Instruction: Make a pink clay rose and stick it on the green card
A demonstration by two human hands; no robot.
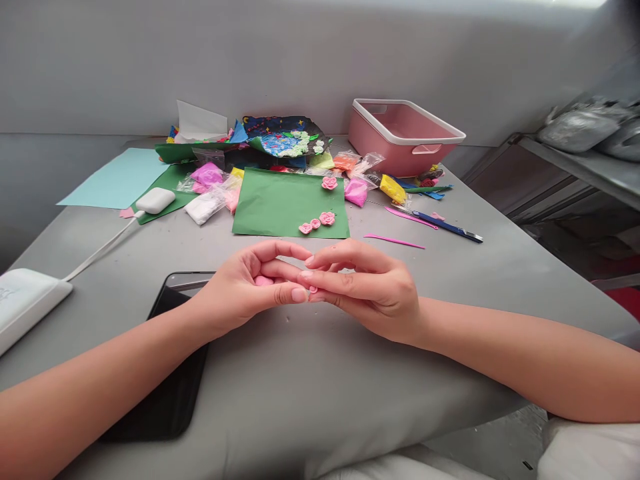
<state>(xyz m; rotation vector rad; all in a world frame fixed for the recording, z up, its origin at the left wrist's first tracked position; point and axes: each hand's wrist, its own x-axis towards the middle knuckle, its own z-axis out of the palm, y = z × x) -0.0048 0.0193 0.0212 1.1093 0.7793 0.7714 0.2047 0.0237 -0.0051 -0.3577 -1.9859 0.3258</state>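
Note:
My left hand (260,280) and my right hand (367,283) meet over the near part of the table. A lump of pink clay (264,281) sits in the curled fingers of my left hand. Between the fingertips of both hands is a tiny pink clay piece (313,289), pinched by my right thumb and fingers. Just beyond lies a green sheet (280,200) bearing several pink clay roses, one rose (329,183) near its top right corner and the rest, such as this rose (327,218), along the lower right edge.
Pink modelling tools (395,241) and a blue-handled tweezers (450,227) lie to the right. Bags of coloured clay (207,175) and a pink basket (407,140) stand behind. A black tablet (170,400), a white power bank (30,303) and a white earbud case (155,200) are left.

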